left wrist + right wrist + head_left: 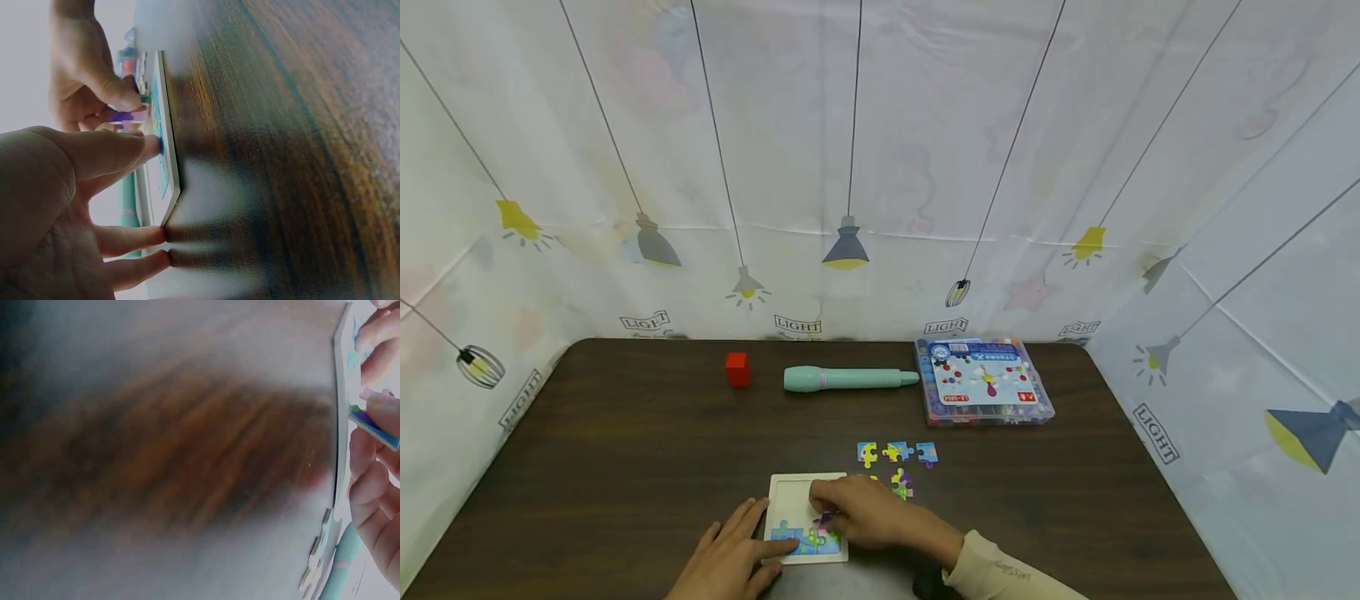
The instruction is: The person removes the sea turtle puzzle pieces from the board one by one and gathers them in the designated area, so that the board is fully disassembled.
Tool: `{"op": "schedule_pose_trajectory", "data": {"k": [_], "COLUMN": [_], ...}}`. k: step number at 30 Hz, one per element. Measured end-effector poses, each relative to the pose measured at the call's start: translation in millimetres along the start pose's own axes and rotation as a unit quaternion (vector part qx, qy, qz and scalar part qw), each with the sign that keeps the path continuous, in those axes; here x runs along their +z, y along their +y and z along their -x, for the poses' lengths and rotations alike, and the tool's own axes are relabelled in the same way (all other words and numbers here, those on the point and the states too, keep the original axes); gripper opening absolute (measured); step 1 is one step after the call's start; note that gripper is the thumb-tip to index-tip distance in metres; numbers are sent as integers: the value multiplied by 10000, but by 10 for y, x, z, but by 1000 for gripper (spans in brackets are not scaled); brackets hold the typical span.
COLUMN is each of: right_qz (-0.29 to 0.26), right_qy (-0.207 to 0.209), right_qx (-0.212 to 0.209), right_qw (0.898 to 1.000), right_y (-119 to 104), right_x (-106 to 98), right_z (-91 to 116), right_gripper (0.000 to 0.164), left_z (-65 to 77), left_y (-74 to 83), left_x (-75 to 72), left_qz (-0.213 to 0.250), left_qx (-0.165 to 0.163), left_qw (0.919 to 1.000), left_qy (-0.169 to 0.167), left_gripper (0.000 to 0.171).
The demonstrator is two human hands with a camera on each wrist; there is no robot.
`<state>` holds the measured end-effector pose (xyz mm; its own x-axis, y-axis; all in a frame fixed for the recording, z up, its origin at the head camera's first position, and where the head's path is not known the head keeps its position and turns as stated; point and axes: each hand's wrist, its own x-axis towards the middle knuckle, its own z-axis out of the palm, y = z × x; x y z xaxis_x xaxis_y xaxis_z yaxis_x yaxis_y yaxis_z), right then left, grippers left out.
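A cream puzzle tray (792, 493) lies on the dark wooden table, with joined blue pieces (784, 537) along its near side. My left hand (726, 557) has its fingers extended at the tray's left edge, and one digit presses on the blue pieces. Over the tray's right side, my right hand (867, 512) pinches a puzzle piece (377, 429) between thumb and fingers. That piece shows purple and blue and is tilted on edge in the right wrist view. The right hand partly hides it in the head view.
Several loose puzzle pieces (898, 452) lie beyond and right of the tray, some partly behind the right hand. Farther back are a red cube (737, 369), a mint-green pen-shaped object (853, 379) and a clear plastic case (988, 414). A printed curtain (910, 167) stands behind the table.
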<state>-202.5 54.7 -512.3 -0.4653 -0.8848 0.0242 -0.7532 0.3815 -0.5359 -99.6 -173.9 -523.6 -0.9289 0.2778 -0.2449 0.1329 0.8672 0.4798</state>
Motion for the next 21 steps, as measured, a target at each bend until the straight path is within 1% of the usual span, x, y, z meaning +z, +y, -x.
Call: {"op": "schedule_pose_trajectory", "data": {"k": [3,7,11,13,16,21], "right_qz": [-376,-769,-807,-755,-594,-489], "right_qy": [85,293,595,672,599,180], "right_qx": [120,366,596,705,909,1179], "right_qw": [9992,9959,9932,9924,9923,9917], "right_y": [40,116,308,423,567,695], "right_x": [-65,-263,-471,-556,-661,-742], "right_z": [64,237,491,622,788,932], "right_gripper": [22,21,22,23,25,25], "left_z": [-4,-9,-2,2,2,-6], "left_y": [3,16,19,17,16,28], "left_x": [6,10,20,21,18,17], "left_qz": [-33,-74,-99,-99,-94,-90], "left_qx": [31,23,-9,-22,-45,-81], "left_qw": [10000,10000,9999,9999,9999,9999], "left_qy": [-16,3,111,136,133,111], "left_gripper": [31,31,31,31,30,30]}}
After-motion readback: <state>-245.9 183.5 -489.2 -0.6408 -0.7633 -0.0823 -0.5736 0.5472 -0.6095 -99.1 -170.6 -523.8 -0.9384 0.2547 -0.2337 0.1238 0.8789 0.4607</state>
